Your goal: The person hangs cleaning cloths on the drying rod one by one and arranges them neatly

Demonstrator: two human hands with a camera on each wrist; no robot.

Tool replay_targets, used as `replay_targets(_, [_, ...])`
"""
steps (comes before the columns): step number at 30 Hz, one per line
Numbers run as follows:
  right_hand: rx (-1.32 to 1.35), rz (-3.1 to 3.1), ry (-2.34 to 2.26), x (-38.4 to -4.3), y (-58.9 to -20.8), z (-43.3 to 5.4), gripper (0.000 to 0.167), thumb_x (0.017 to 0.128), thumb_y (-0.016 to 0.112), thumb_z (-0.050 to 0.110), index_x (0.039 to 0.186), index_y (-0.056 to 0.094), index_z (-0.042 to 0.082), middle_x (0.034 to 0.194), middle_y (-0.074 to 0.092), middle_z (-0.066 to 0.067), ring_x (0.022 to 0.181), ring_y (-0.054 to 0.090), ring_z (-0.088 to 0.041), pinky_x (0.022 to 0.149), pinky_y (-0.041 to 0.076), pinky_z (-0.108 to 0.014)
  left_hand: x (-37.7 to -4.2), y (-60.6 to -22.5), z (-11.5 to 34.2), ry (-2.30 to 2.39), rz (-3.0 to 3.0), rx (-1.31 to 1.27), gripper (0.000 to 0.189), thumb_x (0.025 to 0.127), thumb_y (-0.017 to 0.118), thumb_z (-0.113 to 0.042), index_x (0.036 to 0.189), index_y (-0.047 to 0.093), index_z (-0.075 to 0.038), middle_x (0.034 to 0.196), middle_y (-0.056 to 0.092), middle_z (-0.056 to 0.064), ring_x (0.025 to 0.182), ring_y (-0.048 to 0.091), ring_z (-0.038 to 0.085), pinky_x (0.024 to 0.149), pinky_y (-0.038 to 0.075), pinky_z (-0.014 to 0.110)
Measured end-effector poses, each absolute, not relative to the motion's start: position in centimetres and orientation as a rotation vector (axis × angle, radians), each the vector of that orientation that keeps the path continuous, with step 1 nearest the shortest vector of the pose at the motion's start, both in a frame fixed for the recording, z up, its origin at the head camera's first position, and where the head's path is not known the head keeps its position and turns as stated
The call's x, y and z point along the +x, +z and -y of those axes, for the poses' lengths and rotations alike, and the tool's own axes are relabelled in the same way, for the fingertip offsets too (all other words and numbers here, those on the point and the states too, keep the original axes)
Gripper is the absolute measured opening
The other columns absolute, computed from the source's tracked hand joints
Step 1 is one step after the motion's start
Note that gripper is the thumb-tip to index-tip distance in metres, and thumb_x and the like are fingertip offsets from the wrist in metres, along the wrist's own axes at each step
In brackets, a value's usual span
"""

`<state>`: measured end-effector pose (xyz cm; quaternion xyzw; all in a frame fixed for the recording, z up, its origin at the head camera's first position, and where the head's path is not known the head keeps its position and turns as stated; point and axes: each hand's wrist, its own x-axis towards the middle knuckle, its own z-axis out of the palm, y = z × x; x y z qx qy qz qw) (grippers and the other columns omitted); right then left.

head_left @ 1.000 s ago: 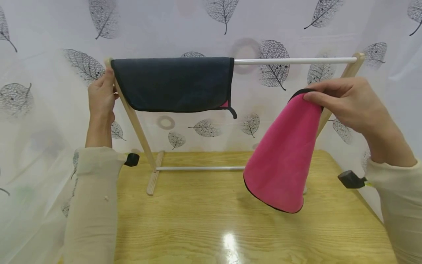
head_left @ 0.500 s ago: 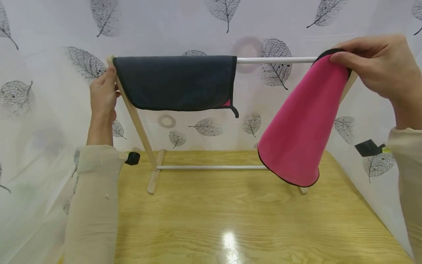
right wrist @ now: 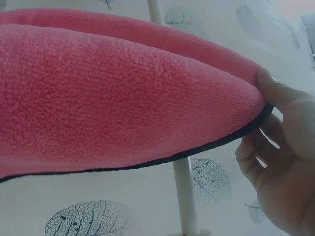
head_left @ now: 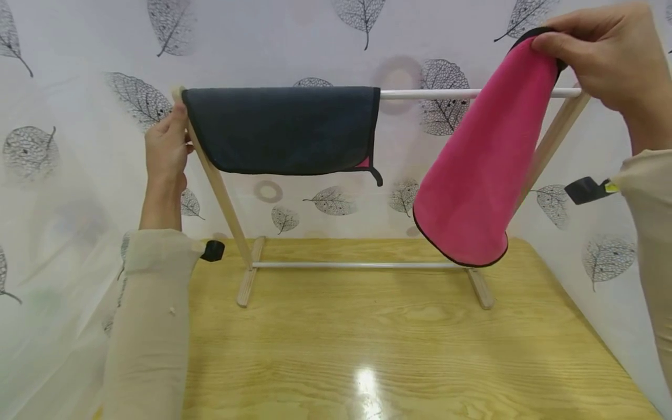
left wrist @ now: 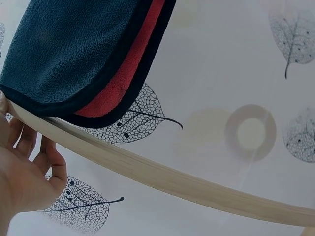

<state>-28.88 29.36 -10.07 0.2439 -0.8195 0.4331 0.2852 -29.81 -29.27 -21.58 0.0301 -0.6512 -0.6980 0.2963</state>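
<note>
My right hand point(head_left: 614, 52) pinches the top edge of a pink towel point(head_left: 483, 157) with black trim, held up in front of the rack's right end. The towel hangs down in a cone-like fold, its top above the white rail point(head_left: 420, 94). In the right wrist view, thumb and fingers nip the towel's point(right wrist: 123, 98) corner. My left hand point(head_left: 168, 146) grips the left wooden post point(head_left: 217, 186) of the rack just below its top. Beside it a dark blue towel point(head_left: 283, 131) drapes over the rail; the left wrist view shows the red underside point(left wrist: 118, 88) of this towel.
The drying rack stands on a wood-grain table point(head_left: 336, 350), with a lower white bar point(head_left: 357, 265) and wooden feet point(head_left: 480, 289). A leaf-patterned curtain point(head_left: 336, 35) hangs behind. The right post point(head_left: 556, 134) leans near my right hand.
My right hand has risen and moved to the right with the pink towel, whose top is now above the rail. My left hand keeps its hold on the post.
</note>
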Motion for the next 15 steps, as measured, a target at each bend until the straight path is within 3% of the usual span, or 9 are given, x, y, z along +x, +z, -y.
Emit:
replay_targets(6, [0.558, 2.251, 1.169, -30.5, -10.2, -30.7, 0.032, 0.102, 0.064, 0.011, 0.133, 0.069, 0.005, 0.099, 0.066, 0.013, 0.08, 0.062, 0.001, 0.08, 0.047, -0.005, -29.8, -21.6, 29.0, -1.852, 1.747, 0.086, 0.028, 0.1, 0.068, -0.044, 0.099, 0.08, -0.019, 0.1, 0.06, -0.003, 0.088, 0.054, 0.012, 0.074, 0.038, 0.022])
replay_targets(15, [0.312, 2.4, 1.04, -31.9, -10.6, -32.9, 0.031, 0.101, 0.068, 0.022, 0.131, 0.073, 0.014, 0.082, 0.062, 0.027, 0.072, 0.053, 0.0, 0.063, 0.043, -0.003, -29.8, -21.6, 28.7, -1.859, 1.745, 0.087, 0.029, 0.1, 0.068, -0.043, 0.104, 0.08, -0.017, 0.103, 0.06, -0.003, 0.089, 0.056, 0.011, 0.074, 0.04, 0.022])
